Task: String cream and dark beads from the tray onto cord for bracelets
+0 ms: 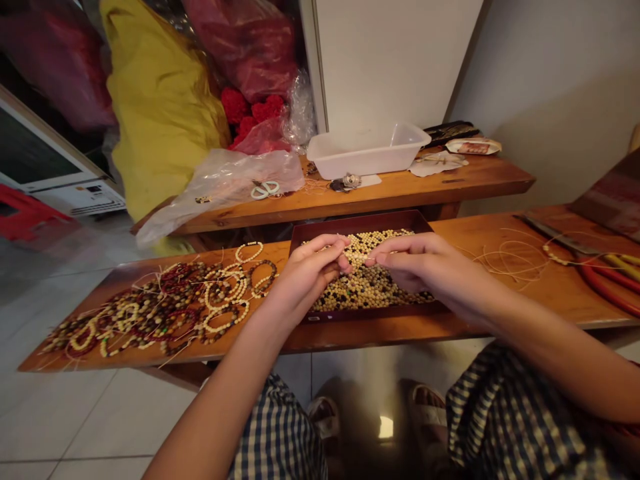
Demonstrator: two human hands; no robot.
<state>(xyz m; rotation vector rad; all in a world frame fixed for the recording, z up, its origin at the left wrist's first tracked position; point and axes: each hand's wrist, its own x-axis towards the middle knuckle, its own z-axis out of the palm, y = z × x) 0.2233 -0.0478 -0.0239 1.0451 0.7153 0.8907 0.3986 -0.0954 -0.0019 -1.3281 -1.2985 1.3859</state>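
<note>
Both my hands hover over a dark red tray (360, 217) filled with small round beads (345, 290), mostly pale yellow with some black ones. My left hand (323, 260) is closed in a pinch, thumb against fingertips, with pale beads at its tips. Opposite it, my right hand (407, 257) pinches a thin pale cord (370, 259) between thumb and forefinger. The cord appears to run toward the left fingertips, though the beads behind make this hard to follow.
Finished bead bracelets (170, 307) lie heaped on the bench's left. Loose cord (510, 260) and red-handled pliers (600, 283) lie to the right. A second bench behind carries a white plastic basin (367, 153), pale-handled scissors (265, 191) and a plastic bag (235, 177).
</note>
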